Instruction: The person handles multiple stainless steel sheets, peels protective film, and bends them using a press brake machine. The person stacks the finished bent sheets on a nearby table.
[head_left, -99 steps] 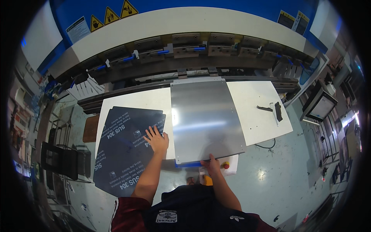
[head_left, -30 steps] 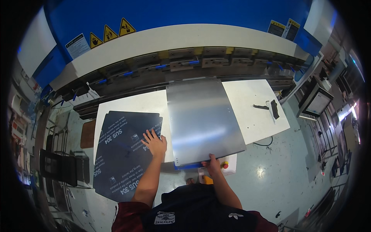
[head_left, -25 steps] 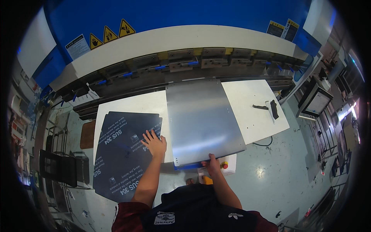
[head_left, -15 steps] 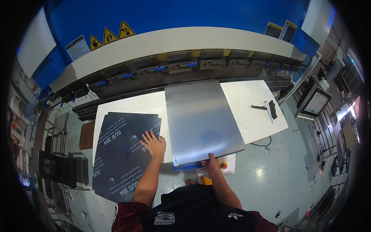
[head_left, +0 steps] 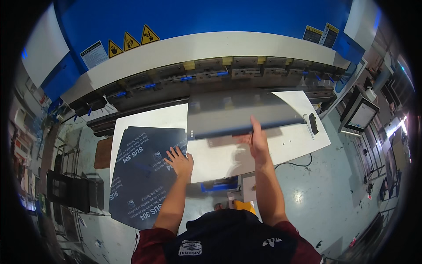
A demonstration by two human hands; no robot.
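A bare grey metal sheet (head_left: pixel 237 115) stands tilted up, its far edge in the press brake (head_left: pixel 198 75). My right hand (head_left: pixel 257 138) holds its raised near edge from below, fingers pointing up. My left hand (head_left: pixel 179 160) lies flat with fingers spread on the right edge of a dark film-covered sheet (head_left: pixel 140 176), which rests on the left part of the white table (head_left: pixel 220 160) and overhangs its front.
A black hand tool (head_left: pixel 312 123) lies at the table's right end. A monitor on a stand (head_left: pixel 361 115) is at the right. A blue fixture (head_left: pixel 220 185) sits under the table front. A brown board (head_left: pixel 103 153) and a dark rack (head_left: pixel 70 191) are at the left.
The grey sheet, flat on the table before, has swung up at its near edge. My right hand rose and moved forward with it. My left hand stayed on the dark sheet.
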